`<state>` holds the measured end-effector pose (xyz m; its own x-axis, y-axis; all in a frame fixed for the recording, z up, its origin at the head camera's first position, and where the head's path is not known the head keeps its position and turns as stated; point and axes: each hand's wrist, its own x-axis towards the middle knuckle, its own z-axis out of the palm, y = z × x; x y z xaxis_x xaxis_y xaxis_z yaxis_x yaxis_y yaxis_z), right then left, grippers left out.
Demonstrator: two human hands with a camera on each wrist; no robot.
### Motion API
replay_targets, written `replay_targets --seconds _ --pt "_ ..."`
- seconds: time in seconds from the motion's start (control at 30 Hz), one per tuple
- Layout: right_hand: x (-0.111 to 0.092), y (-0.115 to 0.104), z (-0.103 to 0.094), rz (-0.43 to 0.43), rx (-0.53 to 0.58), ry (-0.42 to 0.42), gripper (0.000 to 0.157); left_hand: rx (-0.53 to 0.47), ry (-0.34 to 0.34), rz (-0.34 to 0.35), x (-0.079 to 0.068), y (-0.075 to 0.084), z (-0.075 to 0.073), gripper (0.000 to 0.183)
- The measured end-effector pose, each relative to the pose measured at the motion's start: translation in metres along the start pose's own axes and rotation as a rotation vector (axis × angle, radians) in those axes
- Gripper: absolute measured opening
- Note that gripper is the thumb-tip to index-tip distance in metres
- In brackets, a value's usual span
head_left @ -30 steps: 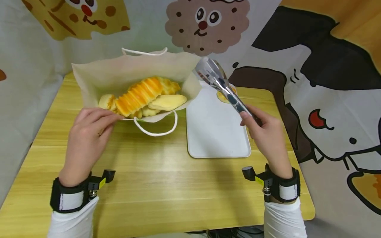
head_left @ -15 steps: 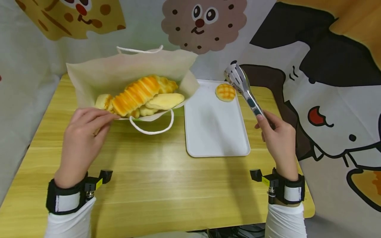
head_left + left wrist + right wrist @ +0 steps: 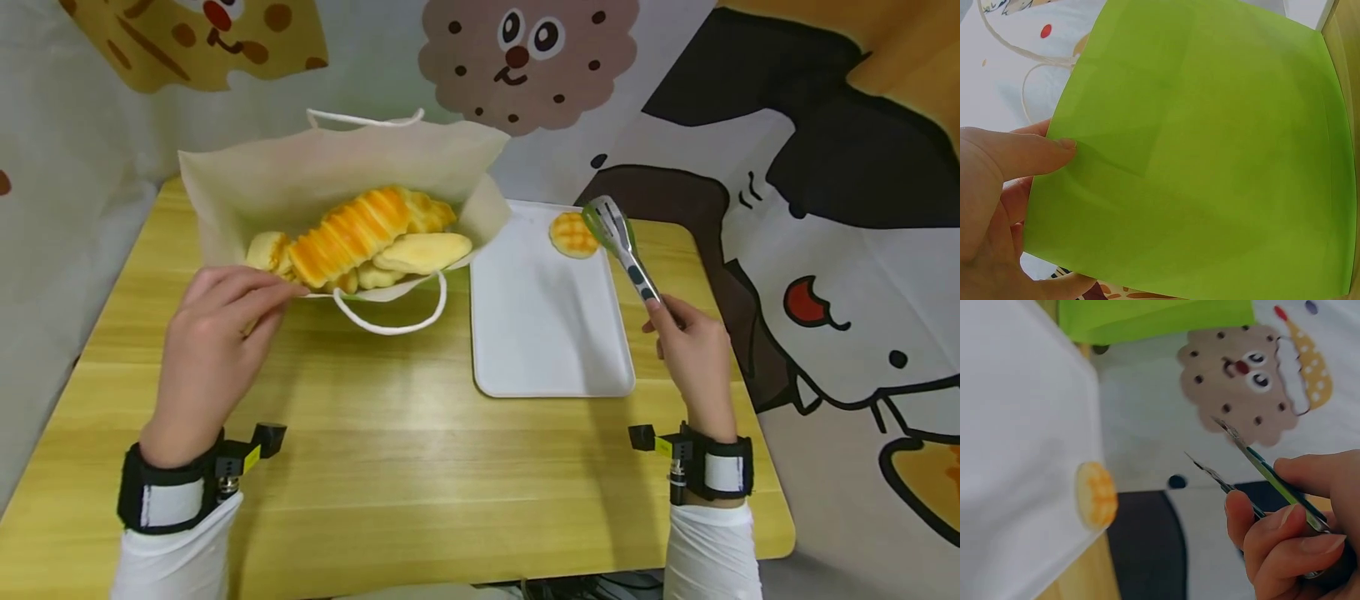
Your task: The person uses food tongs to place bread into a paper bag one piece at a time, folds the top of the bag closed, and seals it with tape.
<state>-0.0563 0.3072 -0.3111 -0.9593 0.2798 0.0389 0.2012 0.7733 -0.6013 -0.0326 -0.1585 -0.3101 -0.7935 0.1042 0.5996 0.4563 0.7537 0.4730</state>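
Observation:
My left hand pinches the near rim of a green paper bag, thumb outside and fingers behind. Inside the bag, whose pale lining shows from above, lie a striped golden bread, a pale oval bread and other pieces partly hidden. In my right hand is a pair of metal tongs, gripped at the handle end with the tips apart. Those tips hover beside a round bun with a grid-marked top, which sits at the far right corner of a white tray. Nothing shows between the tips.
A yellow wooden table carries the bag on the left and the tray on the right. White rope handles stick out from the bag's rim. A printed cloth hangs behind the table, and cables lie below its front edge.
The tongs have swung right from beside the bag to the tray's far right corner, then dropped towards the bun, uncovering it. My left hand keeps its hold on the bag rim.

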Motion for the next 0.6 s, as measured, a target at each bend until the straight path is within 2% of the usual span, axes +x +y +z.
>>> replay_targets --seconds 0.27,0.6 --pt "0.019 0.034 0.018 0.128 0.099 -0.104 0.054 0.000 0.003 -0.007 0.002 0.001 0.002 0.018" --pt "0.036 0.061 0.038 0.242 0.176 -0.190 0.060 -0.001 0.003 -0.009 0.001 0.001 0.001 0.019"
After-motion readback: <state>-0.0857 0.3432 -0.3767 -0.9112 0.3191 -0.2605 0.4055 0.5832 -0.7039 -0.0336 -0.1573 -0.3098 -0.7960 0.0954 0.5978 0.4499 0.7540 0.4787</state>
